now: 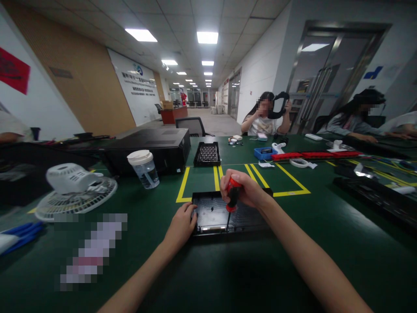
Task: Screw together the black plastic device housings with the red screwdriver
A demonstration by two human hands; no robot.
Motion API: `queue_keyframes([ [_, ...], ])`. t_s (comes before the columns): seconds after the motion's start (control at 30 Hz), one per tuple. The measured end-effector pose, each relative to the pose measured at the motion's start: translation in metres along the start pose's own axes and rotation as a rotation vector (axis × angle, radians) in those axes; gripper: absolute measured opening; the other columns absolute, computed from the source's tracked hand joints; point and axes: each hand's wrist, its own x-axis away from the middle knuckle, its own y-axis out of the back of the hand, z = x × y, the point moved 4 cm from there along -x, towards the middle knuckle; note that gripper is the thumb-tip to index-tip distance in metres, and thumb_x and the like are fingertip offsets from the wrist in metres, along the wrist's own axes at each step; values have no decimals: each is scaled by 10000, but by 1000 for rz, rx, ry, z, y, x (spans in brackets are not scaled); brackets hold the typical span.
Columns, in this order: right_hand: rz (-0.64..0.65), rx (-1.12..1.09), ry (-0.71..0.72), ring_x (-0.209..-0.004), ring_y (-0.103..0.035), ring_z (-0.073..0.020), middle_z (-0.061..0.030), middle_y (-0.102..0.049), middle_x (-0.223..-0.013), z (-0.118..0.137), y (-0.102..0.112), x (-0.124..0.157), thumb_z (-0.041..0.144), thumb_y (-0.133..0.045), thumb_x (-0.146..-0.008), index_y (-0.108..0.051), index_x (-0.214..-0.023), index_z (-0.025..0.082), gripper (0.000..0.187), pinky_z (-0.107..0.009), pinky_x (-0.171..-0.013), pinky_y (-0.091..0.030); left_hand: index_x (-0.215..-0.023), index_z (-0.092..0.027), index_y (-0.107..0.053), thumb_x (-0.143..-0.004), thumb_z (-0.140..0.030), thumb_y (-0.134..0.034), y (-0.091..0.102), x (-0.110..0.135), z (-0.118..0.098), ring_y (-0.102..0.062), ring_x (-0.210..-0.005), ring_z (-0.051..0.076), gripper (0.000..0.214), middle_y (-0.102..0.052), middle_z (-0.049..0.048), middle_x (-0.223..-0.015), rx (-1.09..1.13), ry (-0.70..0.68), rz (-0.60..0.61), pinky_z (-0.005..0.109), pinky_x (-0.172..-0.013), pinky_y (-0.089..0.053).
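In front of you on the green surface (pixel 228 278) lies a flat black casing (pixel 211 215), open side up, just inside the near edge of a yellow taped rectangle (pixel 183 188). Your right hand (pixel 249 191) has its grip closed around the red and black handle of a screwdriver (pixel 232 196). The tool stands nearly upright with its thin shaft pointing down into the casing's near edge. Your left hand (pixel 181 226) rests on the casing's left rim, its grip loose, fingers curled on top and touching it.

To your left stand a clear cup with a white lid (pixel 145 168) and a white desk fan (pixel 76 191) lying on its back. Beyond the tape sits a small black parts tray (pixel 207 154). Across the surface a seated person (pixel 265 119) holds up a dark curved object.
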Motion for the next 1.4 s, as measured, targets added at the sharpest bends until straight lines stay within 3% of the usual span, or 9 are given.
queue_keyframes([
  [0.17,-2,32,-2,-492,-554,-133,-20,-552,-622,1,3,2,273,-405,-829,-520,-746,120,208,-253,-453,-433,-1026,-162,-568,-837,-224,-386,0,0,0,-524,-1032,213,269,-528,102,-1127,1,3,-1,371,-925,-413],
  [0.5,34,51,-27,-598,-602,-146,-31,-579,-696,2,2,4,290,-508,-822,-531,-777,116,181,-401,-631,-529,-1017,-164,-570,-836,-222,-389,1,-1,-3,-525,-1024,212,262,-532,101,-1114,-3,9,9,367,-923,-412],
  [1.03,-67,236,23,-593,-608,-127,7,-576,-637,4,8,5,281,-548,-801,-460,-724,151,174,-299,-559,-539,-1012,-172,-569,-837,-224,-382,0,-1,-2,-524,-1029,212,260,-532,95,-1117,3,-3,-3,374,-922,-417],
  [1.4,-163,292,25,-557,-584,-122,21,-555,-627,8,8,6,268,-564,-775,-405,-667,170,216,-326,-517,-550,-1022,-169,-565,-844,-235,-377,2,0,-3,-528,-1025,217,267,-530,100,-1119,1,4,5,380,-913,-426],
])
